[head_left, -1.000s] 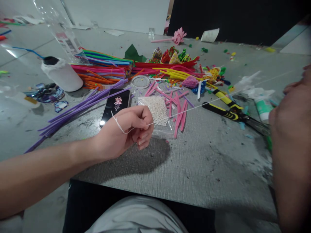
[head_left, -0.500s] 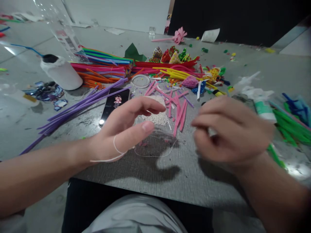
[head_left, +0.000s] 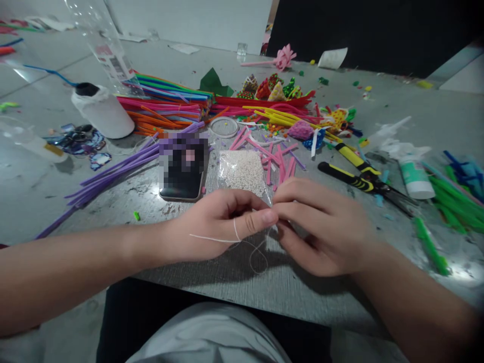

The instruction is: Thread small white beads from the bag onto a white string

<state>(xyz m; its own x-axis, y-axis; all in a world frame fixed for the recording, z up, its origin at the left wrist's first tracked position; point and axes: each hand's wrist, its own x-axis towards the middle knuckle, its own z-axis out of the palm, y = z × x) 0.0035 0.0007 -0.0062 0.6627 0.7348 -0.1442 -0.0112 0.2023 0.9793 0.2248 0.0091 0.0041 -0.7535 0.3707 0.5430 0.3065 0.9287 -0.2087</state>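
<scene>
My left hand [head_left: 223, 224] is closed in a pinch, thumb against the fingers, above the table's front part. A thin white thread [head_left: 258, 273] crosses its back, winds round the thumb and hangs in a small loop under the fingertips. Up against those fingertips, my right hand [head_left: 321, 227] pinches too, and the thread runs up to its fingers. Any small bead between the fingertips is hidden. Just behind both hands lies a clear bag of small white beads [head_left: 244, 171]. Pink strips [head_left: 278, 156] lie beside the bag.
A phone [head_left: 181, 174] lies left of the bag, near purple pipe cleaners [head_left: 109, 169]. Yellow-black pliers [head_left: 363, 181] and a white-green bottle [head_left: 415, 174] are at the right. Farther back stand a white bottle [head_left: 104, 111] and bundled coloured pipe cleaners [head_left: 166, 108].
My hands were apart; now they meet at the fingertips in front of the bag. The left moved right and closed its fingers, the right moved left. Pliers and bag are now less covered.
</scene>
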